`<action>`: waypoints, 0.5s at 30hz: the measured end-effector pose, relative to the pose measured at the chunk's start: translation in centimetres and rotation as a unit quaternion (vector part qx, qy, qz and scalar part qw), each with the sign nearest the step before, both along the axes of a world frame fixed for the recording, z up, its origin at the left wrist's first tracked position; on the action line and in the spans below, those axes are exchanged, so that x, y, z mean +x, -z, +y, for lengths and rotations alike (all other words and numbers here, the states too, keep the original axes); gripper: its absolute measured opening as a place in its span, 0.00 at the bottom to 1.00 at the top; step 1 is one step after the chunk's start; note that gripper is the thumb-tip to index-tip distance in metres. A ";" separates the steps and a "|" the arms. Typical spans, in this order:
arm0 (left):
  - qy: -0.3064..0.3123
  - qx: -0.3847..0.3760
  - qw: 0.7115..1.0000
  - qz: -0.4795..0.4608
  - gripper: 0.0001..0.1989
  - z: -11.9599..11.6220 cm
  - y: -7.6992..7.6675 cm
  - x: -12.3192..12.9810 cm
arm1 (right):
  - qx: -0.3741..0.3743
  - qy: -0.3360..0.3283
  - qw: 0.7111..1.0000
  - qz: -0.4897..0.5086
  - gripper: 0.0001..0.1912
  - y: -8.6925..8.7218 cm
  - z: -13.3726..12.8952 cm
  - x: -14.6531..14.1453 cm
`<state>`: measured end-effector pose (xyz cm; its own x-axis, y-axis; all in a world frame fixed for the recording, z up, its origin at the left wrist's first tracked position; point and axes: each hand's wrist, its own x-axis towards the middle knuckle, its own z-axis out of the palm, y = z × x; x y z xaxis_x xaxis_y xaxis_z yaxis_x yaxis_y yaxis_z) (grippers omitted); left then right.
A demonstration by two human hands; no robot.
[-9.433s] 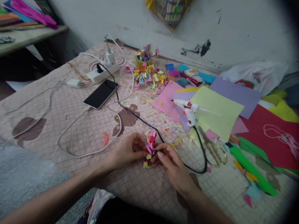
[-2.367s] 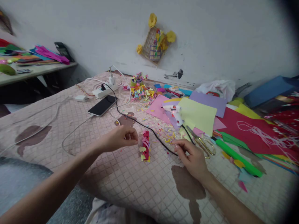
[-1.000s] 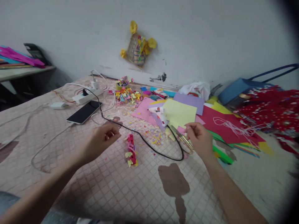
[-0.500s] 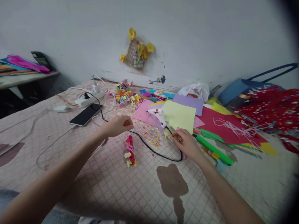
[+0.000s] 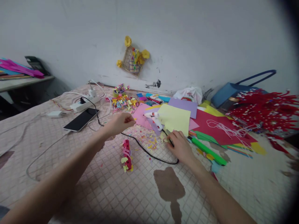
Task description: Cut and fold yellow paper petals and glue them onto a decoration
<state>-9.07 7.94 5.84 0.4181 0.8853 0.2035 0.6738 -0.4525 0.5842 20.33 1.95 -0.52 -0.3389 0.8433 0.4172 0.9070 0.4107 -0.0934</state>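
My left hand hovers above the table with thumb and fingers pinched together; anything between them is too small to make out. Below it lies a red strip decorated with pink and pale yellow paper pieces. My right hand is low over the table, its fingers curled down beside the black cord; what they grip is hidden. Just beyond that hand, a white glue gun rests on the coloured paper. Small paper scraps are scattered between the hands.
A phone and a white power strip lie at left. Coloured sheets, a green roll and white string spread to the right. A heap of paper bits sits near the wall, with a blue bag at back right.
The view has shifted slightly, moving the scene left and down. My right hand's fingers have come down further over the cord. My left hand stays pinched, a little farther from me over the table.
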 end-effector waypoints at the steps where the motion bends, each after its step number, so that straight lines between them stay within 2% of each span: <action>1: 0.004 -0.001 1.000 -0.004 0.15 0.0 -0.1 0.3 | 0.004 0.004 1.000 -0.006 0.03 0.0 0.0 0.0; 4: 0.009 -0.011 1.000 0.005 0.16 -0.1 0.2 0.2 | 0.010 0.006 1.000 -0.010 0.04 0.0 0.0 0.0; 11: -0.001 -0.081 0.991 0.103 0.14 -1.0 1.6 -2.4 | 0.011 -0.011 1.000 0.020 0.05 0.3 0.2 0.1; 15: 0.041 -0.102 0.987 0.116 0.15 -1.4 2.1 -2.8 | 0.001 -0.010 1.000 0.029 0.04 0.5 0.2 0.1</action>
<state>-11.89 6.50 3.77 0.5036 0.8597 -0.0857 0.7670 -0.3993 0.5023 20.40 2.11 -0.99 -0.3302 0.8360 0.4383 0.8921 0.4281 -0.1445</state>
